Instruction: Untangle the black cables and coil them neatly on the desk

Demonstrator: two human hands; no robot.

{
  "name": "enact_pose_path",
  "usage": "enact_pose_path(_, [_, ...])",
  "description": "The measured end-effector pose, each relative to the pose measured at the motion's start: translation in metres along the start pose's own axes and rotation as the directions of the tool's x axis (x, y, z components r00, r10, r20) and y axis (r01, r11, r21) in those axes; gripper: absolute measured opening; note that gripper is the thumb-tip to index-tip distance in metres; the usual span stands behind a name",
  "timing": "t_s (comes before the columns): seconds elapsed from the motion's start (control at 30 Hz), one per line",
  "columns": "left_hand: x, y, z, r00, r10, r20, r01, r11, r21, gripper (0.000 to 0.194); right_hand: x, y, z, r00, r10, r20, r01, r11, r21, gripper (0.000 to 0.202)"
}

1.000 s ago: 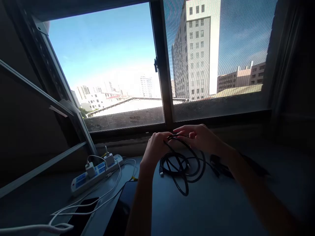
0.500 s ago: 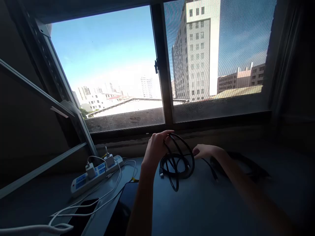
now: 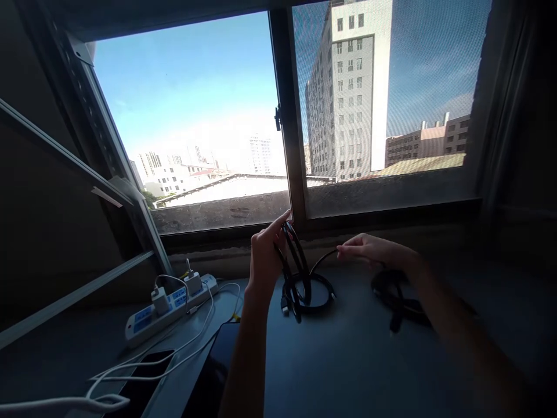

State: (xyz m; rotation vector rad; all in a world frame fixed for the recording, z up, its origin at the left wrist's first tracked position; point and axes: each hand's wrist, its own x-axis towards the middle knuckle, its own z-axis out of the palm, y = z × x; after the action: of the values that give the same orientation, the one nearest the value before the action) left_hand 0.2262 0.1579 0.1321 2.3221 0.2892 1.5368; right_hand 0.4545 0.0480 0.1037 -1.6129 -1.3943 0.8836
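Note:
Loops of a black cable hang from my left hand, whose fingers are closed around their top. My right hand, off to the right, pinches the same cable's free length, which runs from the loops to my fingertips. Below the hanging loops, a second coiled black cable lies on the table, its USB plug at the left. Another bundle of black cable rests beneath my right wrist, partly hidden by my forearm.
To the left stands a white power strip with two plugged-in chargers and white cables. A dark flat device lies beside my left forearm, and a black phone-like slab further left. A window rises behind the table.
My left hand has moved slightly up and left, and its loops hang narrower. My right hand has moved up and right, drawing the cable's free length out sideways.

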Motion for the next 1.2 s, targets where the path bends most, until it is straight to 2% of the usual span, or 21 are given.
enact_pose_path(0.07, [0.001,-0.004,-0.004,1.000,-0.003,0.003,0.002,0.998,0.060,0.041,-0.008,-0.008,-0.007,0.977,-0.031,-0.209,0.080,0.970,0.229,0.037])
enact_pose_path(0.13, [0.001,-0.012,-0.008,1.000,-0.008,-0.013,0.010,0.988,0.157,0.036,-0.015,-0.013,-0.016,0.922,-0.048,-0.385,0.210,0.897,0.390,0.031])
enact_pose_path(0.23, [0.001,-0.027,-0.013,0.999,-0.040,-0.027,0.046,0.964,0.261,0.033,-0.027,-0.015,-0.032,0.837,-0.068,-0.544,0.351,0.829,0.436,0.020])
enact_pose_path(0.37, [-0.001,-0.044,-0.020,0.991,-0.134,-0.025,0.136,0.962,0.236,0.033,-0.040,-0.016,-0.048,0.726,-0.075,-0.683,0.469,0.781,0.413,0.016])
enact_pose_path(0.47, [-0.002,-0.048,-0.023,0.986,-0.160,-0.040,0.165,0.960,0.227,0.034,-0.048,-0.022,-0.047,0.671,-0.108,-0.733,0.528,0.763,0.372,0.019])
enact_pose_path(0.6, [-0.001,-0.045,-0.025,0.990,-0.144,-0.002,0.139,0.952,0.273,0.037,-0.052,-0.035,-0.034,0.619,-0.142,-0.772,0.577,0.749,0.326,0.020])
enact_pose_path(0.73, [-0.003,-0.046,-0.022,0.984,-0.111,0.141,0.072,0.964,0.255,0.048,-0.055,-0.048,-0.018,0.630,-0.208,-0.749,0.620,0.715,0.323,0.017])
enact_pose_path(0.8, [-0.005,-0.049,-0.021,0.980,-0.088,0.180,0.043,0.970,0.240,0.058,-0.056,-0.053,-0.012,0.630,-0.262,-0.731,0.641,0.706,0.300,0.019])
enact_pose_path(0.97, [-0.006,-0.055,-0.022,0.982,-0.054,0.182,0.004,0.965,0.261,0.076,-0.059,-0.061,-0.003,0.593,-0.369,-0.716,0.687,0.695,0.212,0.029])
enact_pose_path(1.1, [-0.007,-0.055,-0.025,0.982,-0.061,0.180,0.018,0.972,0.235,0.076,-0.063,-0.065,-0.001,0.569,-0.409,-0.714,0.711,0.681,0.176,0.036])
enact_pose_path(1.2, [-0.007,-0.054,-0.025,0.976,-0.096,0.194,0.055,0.977,0.206,0.077,-0.064,-0.066,0.000,0.567,-0.415,-0.712,0.718,0.672,0.179,0.039])
